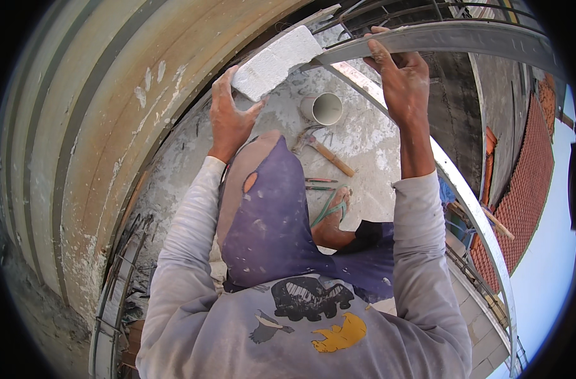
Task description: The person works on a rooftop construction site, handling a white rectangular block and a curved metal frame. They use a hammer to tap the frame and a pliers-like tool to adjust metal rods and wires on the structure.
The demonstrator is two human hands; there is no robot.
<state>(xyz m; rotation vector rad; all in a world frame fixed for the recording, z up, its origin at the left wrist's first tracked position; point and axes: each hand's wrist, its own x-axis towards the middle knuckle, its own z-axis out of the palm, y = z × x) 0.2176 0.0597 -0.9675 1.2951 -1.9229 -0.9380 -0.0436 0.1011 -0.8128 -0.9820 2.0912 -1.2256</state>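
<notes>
My left hand (232,117) grips the lower end of a white, grainy foam block (278,62), thumb and fingers on opposite sides. The far end of the block meets, or nearly meets, the end of a grey metal channel (464,39); I cannot tell whether they touch. My right hand (401,79) is closed around the near edge of that channel, a little right of its end, with fingertips showing over the top. Below the hands, a claw hammer (331,156) with a wooden handle lies on the floor beside a short white pipe (309,108).
A ribbed, plaster-splashed wall (92,126) curves along the left. Another pale metal strip (474,215) arcs down the right side. Two pencil-like sticks (321,180) lie by my sandalled foot (334,221). Rebar (114,294) is at lower left, with a tiled roof (518,189) at far right.
</notes>
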